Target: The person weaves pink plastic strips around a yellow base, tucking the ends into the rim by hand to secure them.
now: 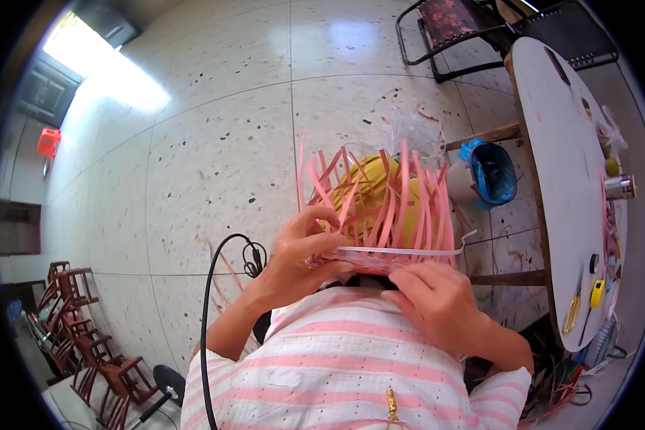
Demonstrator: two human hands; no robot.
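A half-woven pink strip basket [369, 259] lies at my lap, with long loose pink strips [421, 201] standing up around a yellow form [358, 193]. A white strip [416, 251] runs along the woven part, its free end bent up at the right. My left hand [304, 251] grips the basket's left end, fingers curled over the white strip and thumb below. My right hand [428, 297] has its fingers bent against the lower woven edge at the right; its fingertips are partly hidden.
At right stand a white table [552, 143] with tools and a blue-lined bucket [490, 173]. A folding chair [451, 25] is at top right, crumpled clear plastic [408, 129] beyond the basket. Stacked wooden chairs [93, 337] are at lower left. A black cable [209, 308] runs beside my left arm.
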